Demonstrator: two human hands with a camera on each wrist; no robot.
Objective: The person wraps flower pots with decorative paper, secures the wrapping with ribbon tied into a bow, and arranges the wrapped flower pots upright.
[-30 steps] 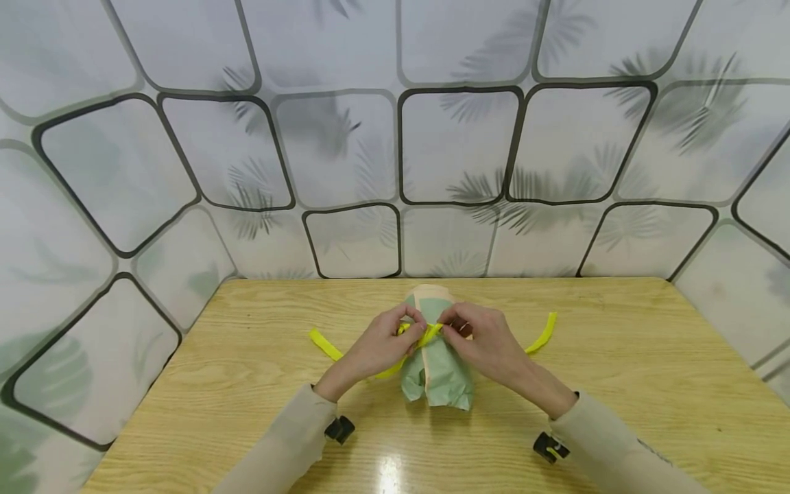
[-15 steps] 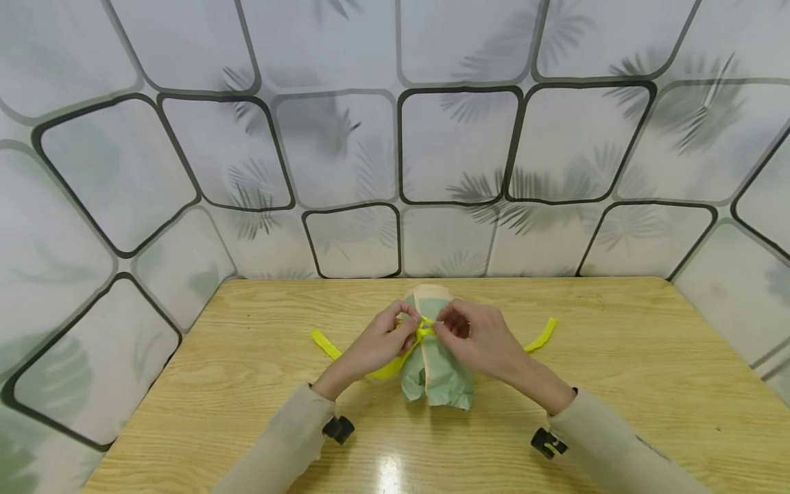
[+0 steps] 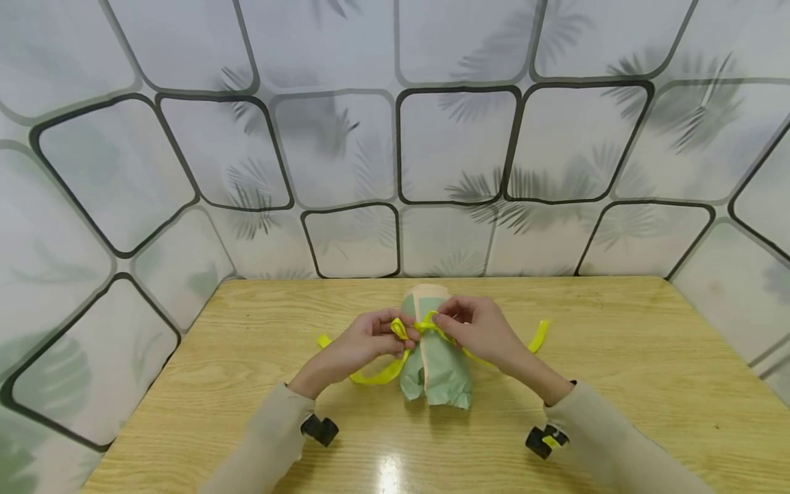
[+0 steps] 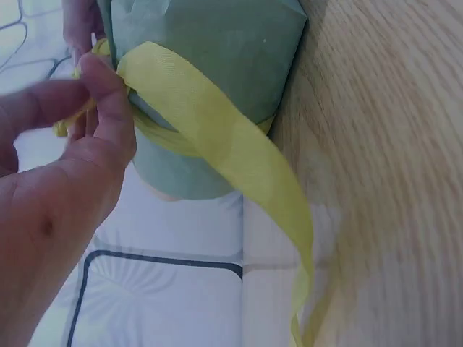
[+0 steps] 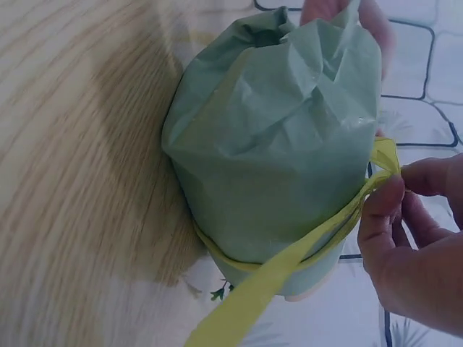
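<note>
A bundle wrapped in pale green paper lies on the table, its crumpled end towards me. Yellow ribbon runs around it and crosses on top. At its left side, my left hand pinches the ribbon, with a small loop standing out by the fingers. My right hand pinches another bit of ribbon between thumb and forefinger over the bundle's right side. One ribbon tail hangs down from the right fingers. The crossing is partly hidden by the fingers in the wrist views.
The wooden table spreads out on both sides of the bundle. Behind it stands a pale patterned backdrop, close to the table's far edge. The ribbon's ends trail left and right beyond the forearms.
My hands have drawn slightly apart, the left moving left and turning more open-faced. Ribbon loops now show at the fingers of both hands. The bundle has stayed in place.
</note>
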